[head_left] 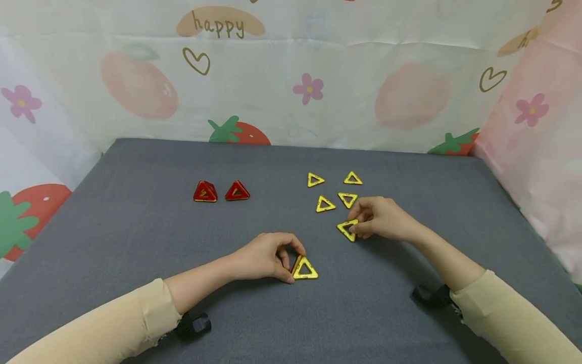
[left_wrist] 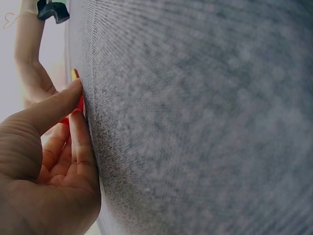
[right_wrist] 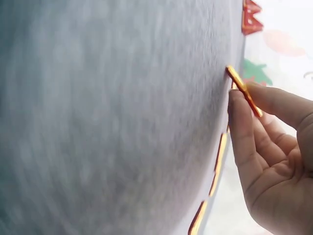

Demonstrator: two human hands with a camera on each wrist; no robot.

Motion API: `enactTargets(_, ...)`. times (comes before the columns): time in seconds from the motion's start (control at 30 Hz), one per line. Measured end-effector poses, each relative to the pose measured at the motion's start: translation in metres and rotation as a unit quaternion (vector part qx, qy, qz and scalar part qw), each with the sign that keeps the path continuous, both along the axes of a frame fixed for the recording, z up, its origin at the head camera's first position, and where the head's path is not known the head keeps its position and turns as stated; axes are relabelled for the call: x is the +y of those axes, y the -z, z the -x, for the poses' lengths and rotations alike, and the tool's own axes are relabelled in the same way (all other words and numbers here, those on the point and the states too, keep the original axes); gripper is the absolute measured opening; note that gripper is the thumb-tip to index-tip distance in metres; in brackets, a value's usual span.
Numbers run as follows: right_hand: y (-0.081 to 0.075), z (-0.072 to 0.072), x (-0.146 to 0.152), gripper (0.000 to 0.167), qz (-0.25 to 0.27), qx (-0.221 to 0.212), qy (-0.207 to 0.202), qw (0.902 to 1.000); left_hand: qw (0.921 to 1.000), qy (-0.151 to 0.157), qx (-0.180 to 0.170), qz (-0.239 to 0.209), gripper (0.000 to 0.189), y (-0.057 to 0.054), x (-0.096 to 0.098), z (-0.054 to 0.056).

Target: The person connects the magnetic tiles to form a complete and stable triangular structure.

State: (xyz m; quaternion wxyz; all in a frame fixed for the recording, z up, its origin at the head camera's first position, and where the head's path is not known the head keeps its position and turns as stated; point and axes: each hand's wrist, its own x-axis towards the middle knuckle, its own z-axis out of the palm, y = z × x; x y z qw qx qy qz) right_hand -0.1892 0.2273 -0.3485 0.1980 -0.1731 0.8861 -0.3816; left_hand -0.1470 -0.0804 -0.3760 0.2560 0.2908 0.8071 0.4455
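Observation:
My left hand (head_left: 265, 258) pinches a triangular tile between thumb and fingers, low over the grey cloth. Its yellow triangle face (head_left: 305, 276) points upward in the head view, and a red side shows along its left edge. In the left wrist view a red part (left_wrist: 80, 103) shows between the fingertips; the rest is hidden by the hand. Further right, my right hand (head_left: 386, 217) pinches another triangular tile (head_left: 347, 223) by its edge. That tile is yellow on one side and looks tilted off the cloth in the right wrist view, with red along its edge (right_wrist: 249, 99).
Two small red pyramids, a left one (head_left: 199, 195) and a right one (head_left: 243, 194), stand at the back left. Several yellow triangular tiles (head_left: 325, 209) lie flat beyond my right hand. A grey cloth (head_left: 136, 227) covers the table; a printed curtain (head_left: 282, 101) hangs behind it.

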Motion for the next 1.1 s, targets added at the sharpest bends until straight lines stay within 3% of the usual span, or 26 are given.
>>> enactTargets(0.67, -0.003, -0.026, -0.04, 0.013, 0.012, 0.005, -0.052, 0.9985, 0.9999, -0.003, 0.003, 0.009, 0.046, -0.001, 0.002, 0.001)
enactTargets(1.1, 0.0, -0.035, -0.054, 0.011, 0.0, -0.005, -0.059, 0.9982, 0.9998, -0.005, 0.008, 0.016, 0.045, -0.002, 0.003, 0.0)
